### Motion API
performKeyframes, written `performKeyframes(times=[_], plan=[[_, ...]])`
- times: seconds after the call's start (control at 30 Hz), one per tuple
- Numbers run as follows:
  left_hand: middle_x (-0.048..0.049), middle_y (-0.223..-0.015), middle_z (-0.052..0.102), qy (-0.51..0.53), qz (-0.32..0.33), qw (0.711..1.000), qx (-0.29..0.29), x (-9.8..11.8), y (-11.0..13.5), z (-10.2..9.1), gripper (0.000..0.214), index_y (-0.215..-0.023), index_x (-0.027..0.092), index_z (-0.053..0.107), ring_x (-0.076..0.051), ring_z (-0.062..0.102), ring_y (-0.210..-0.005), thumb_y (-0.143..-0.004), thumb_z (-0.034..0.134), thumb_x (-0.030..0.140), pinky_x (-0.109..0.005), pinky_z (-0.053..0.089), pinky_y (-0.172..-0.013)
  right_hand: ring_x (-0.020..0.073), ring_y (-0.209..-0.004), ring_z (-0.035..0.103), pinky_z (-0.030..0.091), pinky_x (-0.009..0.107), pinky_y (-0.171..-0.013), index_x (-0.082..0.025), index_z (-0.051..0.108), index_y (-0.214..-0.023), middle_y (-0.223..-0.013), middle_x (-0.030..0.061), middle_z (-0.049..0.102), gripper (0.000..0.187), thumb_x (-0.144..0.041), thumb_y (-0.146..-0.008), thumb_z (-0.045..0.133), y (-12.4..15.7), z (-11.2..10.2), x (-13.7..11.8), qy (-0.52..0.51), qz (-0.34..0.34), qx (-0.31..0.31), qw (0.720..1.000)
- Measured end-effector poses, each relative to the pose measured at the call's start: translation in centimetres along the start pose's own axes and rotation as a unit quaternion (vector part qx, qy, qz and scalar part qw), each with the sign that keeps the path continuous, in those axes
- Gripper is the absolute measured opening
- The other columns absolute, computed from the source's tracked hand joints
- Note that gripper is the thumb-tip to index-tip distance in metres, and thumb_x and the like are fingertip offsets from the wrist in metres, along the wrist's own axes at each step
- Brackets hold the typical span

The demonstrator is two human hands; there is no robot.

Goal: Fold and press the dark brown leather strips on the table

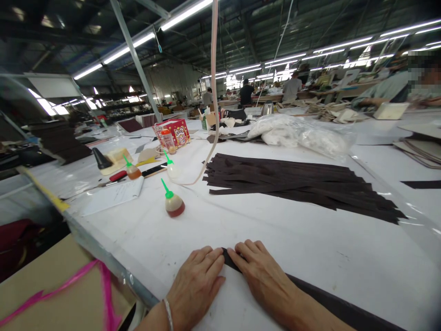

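A dark brown strip (330, 299) of leather-like material runs from the lower right to a narrow end between my hands on the white tabletop. My left hand (198, 280), with a silver bracelet at the wrist, has its fingertips pressed together on the tip of the strip. Close beside it, my right hand (258, 266) grips the strip a little further along, its thumb and fingers bent over the edge. Part of the strip is hidden under my right hand and forearm. Beyond the hands lies a pile of similar dark strips (292, 181).
Squeeze bottles with green nozzles stand to the left, the nearest a bottle of reddish liquid (175, 206). A hose (214, 92) hangs down to the table. Further back are a plastic bag (296, 131) and a red box (179, 131). The table edge (113, 266) runs along the left.
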State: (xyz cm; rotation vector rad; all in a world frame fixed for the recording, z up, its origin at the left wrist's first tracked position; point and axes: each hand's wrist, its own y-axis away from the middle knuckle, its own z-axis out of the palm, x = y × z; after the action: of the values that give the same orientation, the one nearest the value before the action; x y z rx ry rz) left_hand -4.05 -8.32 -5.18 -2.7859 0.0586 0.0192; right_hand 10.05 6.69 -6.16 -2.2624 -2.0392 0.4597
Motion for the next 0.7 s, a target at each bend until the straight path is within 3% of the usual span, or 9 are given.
performKeyframes(times=[0.33, 0.53, 0.7], plan=[[-0.0109, -0.127, 0.057, 0.009, -0.043, 0.999, -0.027, -0.5, 0.6, -0.1, 0.034, -0.121, 0.02, 0.056, -0.027, 0.055, -0.113, -0.087, 0.053, 0.016, -0.045, 0.052, -0.092, 0.0227, -0.093, 0.048, 0.031, 0.04, -0.08, -0.018, 0.046, -0.132, -0.105, 0.0068, 0.057, 0.044, -0.007, -0.09, 0.045, -0.2, -0.3, 0.1, 0.021, -0.019, -0.018, 0.999], [-0.0103, -0.13, 0.054, 0.03, -0.049, 0.998, -0.039, -1.2, 0.8, -0.4, 0.036, -0.121, 0.021, 0.055, -0.027, 0.052, -0.116, -0.086, 0.056, 0.016, -0.047, 0.049, -0.096, 0.0254, -0.102, 0.045, 0.028, 0.044, -0.09, -0.021, 0.044, -0.135, -0.111, 0.0071, 0.056, 0.058, -0.001, -0.081, 0.044, -0.7, -0.7, -0.3, 0.004, 0.0, -0.039, 0.999], [-0.0056, -0.127, 0.056, 0.117, -0.066, 0.991, -0.024, -1.0, -0.3, -1.5, 0.022, -0.103, 0.022, 0.058, -0.022, 0.05, -0.116, -0.091, 0.044, 0.01, -0.043, 0.045, -0.099, 0.0261, -0.102, 0.045, 0.027, 0.045, -0.093, -0.016, 0.039, -0.139, -0.113, 0.0089, 0.055, 0.066, 0.0, -0.075, 0.043, -0.9, -0.4, -0.1, 0.0, 0.014, -0.035, 0.999]])
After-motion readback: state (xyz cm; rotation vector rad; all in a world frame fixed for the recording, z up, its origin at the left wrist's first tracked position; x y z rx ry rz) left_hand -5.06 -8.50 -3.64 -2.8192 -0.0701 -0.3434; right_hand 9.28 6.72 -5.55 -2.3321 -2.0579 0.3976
